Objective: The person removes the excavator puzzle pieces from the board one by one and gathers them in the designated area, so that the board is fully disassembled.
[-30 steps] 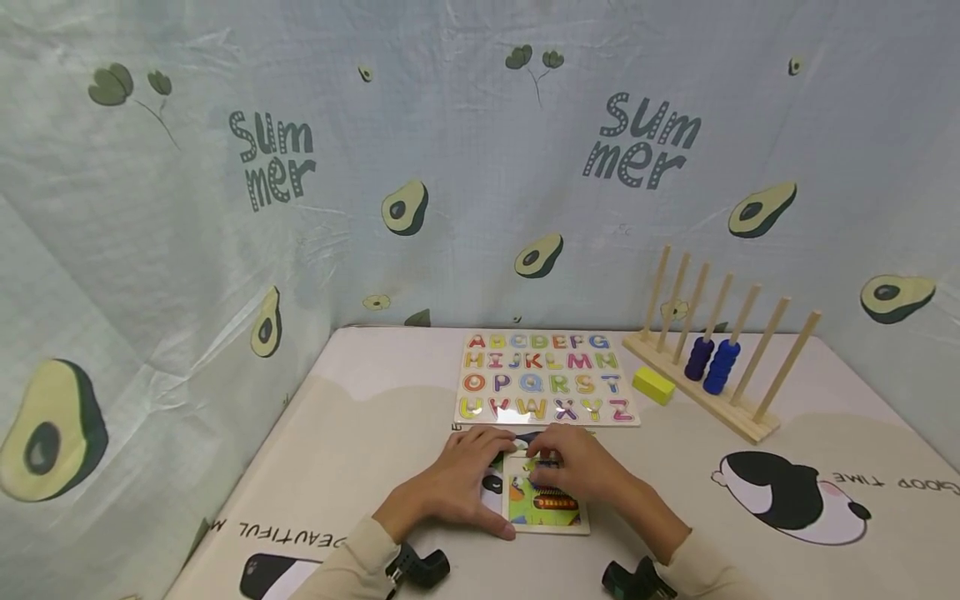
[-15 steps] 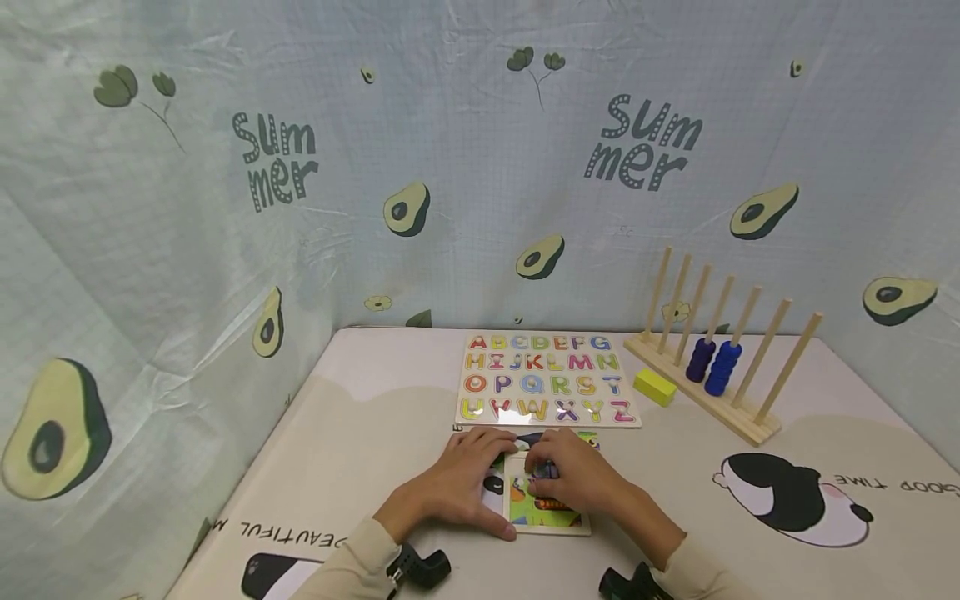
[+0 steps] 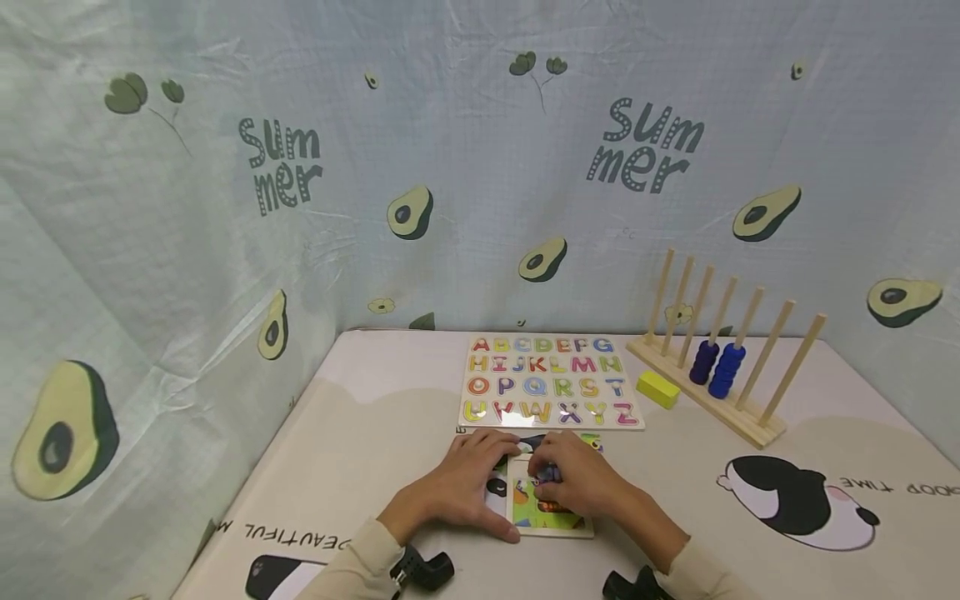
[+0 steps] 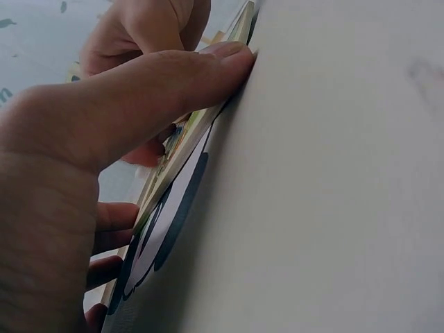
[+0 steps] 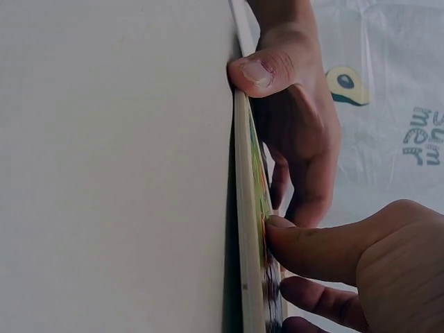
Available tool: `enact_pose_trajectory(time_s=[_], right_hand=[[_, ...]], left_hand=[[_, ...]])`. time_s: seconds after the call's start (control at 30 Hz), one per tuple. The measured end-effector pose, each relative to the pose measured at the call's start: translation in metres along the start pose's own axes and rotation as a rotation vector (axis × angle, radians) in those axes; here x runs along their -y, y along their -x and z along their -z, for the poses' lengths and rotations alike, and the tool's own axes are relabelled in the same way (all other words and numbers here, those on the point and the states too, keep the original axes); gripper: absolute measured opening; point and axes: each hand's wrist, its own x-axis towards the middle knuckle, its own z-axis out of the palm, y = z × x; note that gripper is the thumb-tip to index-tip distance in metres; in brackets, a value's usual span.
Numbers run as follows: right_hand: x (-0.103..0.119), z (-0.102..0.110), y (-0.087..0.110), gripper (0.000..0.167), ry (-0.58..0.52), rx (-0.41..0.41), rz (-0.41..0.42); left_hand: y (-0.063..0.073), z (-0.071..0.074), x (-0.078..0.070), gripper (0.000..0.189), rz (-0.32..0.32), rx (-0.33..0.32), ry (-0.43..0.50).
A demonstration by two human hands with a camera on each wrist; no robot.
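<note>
A small wooden picture puzzle board [image 3: 555, 533] lies on the tabletop in front of the person, its scene green and orange with a pale frame. The left hand [image 3: 467, 479] holds its left side, with the thumb on the near edge and the fingers curled toward the far edge. Over the picture, the right hand [image 3: 576, 473] has curled fingers and pinches a dark bluish puzzle piece [image 3: 548, 474], mostly hidden by that hand. In the right wrist view, the right thumb [image 5: 312, 246] touches the picture face of the board [image 5: 250, 208], which is seen edge-on.
Behind the hands lies an alphabet puzzle board [image 3: 551, 423]. To its right are a yellow block [image 3: 657, 389] and a wooden peg rack [image 3: 757, 429] with dark and bright blue beads [image 3: 727, 372]. A printed curtain [image 3: 480, 167] closes the back and sides.
The right hand has shifted slightly and its fingers have curled closer over the dark piece, covering more of the orange part. The left hand stays on the board. The view has tilted a little.
</note>
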Motion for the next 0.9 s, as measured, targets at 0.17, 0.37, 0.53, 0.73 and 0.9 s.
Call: enact_pose_trajectory(time_s=[0.17,0.37,0.53,0.73,0.9], right_hand=[[-0.0016,0.0003,0.0003,0.023,-0.011,-0.01,-0.009],[-0.0018,-0.0006,-0.0006,0.019,-0.029,0.0,-0.017],[-0.0021,-0.0027,-0.0013,0.017,-0.026,0.004,-0.022],[-0.0026,-0.0039,-0.0009,0.017,-0.03,-0.003,-0.003],[-0.002,-0.0051,-0.0001,0.02,-0.02,-0.017,0.01]], left_hand=[[-0.0015,-0.0019,0.0007,0.104,-0.005,-0.005,-0.006],[-0.0009,-0.0027,0.0015,0.103,-0.001,-0.001,0.001],[0.0002,-0.0026,0.0008,0.103,0.004,0.001,0.002],[0.0003,-0.0024,0.0003,0.102,-0.001,-0.007,-0.007],[0.0,-0.002,0.0005,0.103,0.002,-0.007,-0.017]])
